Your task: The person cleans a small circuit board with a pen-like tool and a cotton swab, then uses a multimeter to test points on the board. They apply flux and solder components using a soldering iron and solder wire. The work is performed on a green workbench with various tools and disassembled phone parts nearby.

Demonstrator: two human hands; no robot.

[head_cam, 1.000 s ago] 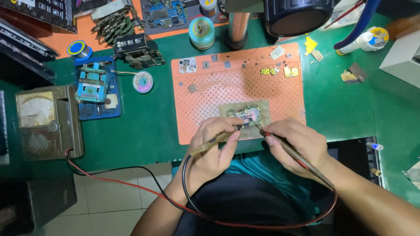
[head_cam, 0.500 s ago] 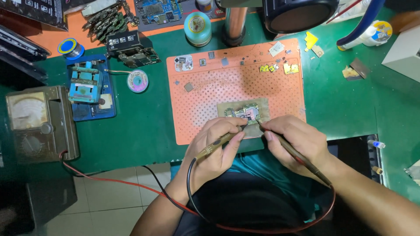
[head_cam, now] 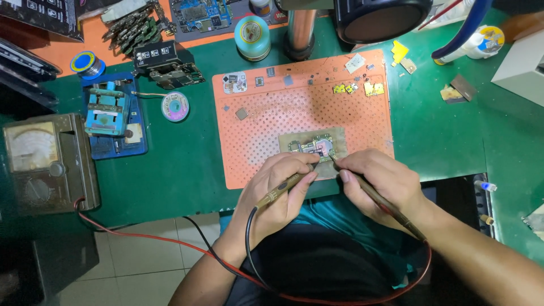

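Just below the middle of the frame, the left hand (head_cam: 277, 190) is curled around a dark probe (head_cam: 281, 190) with a yellowish grip, held like a pen between thumb and fingers, its tip pointing up and right toward a small circuit board (head_cam: 313, 145). A black wire (head_cam: 249, 243) runs from the back of this probe down toward the bottom of the frame. The right hand (head_cam: 378, 181) grips a second probe (head_cam: 377, 195) in the same pen-like way; its tip touches the lower right part of the board, and its body slants down and right along the wrist. A red wire (head_cam: 170, 243) crosses the lower left of the frame and loops along the bottom edge toward the right arm.

The circuit board lies flat near the lower edge of an orange perforated mat (head_cam: 272, 113), directly above both hands. Small loose chips and yellow parts sit along the mat's upper edge.

The mat rests on a green table (head_cam: 436, 136). At the left edge sits an analog meter (head_cam: 48, 164) with a dial and a knob, from which the wires lead. Above and to its right is a blue board holder (head_cam: 110, 116), and beside that a small round tin (head_cam: 175, 106). A black round lamp head (head_cam: 382, 17) hangs over the top of the frame.
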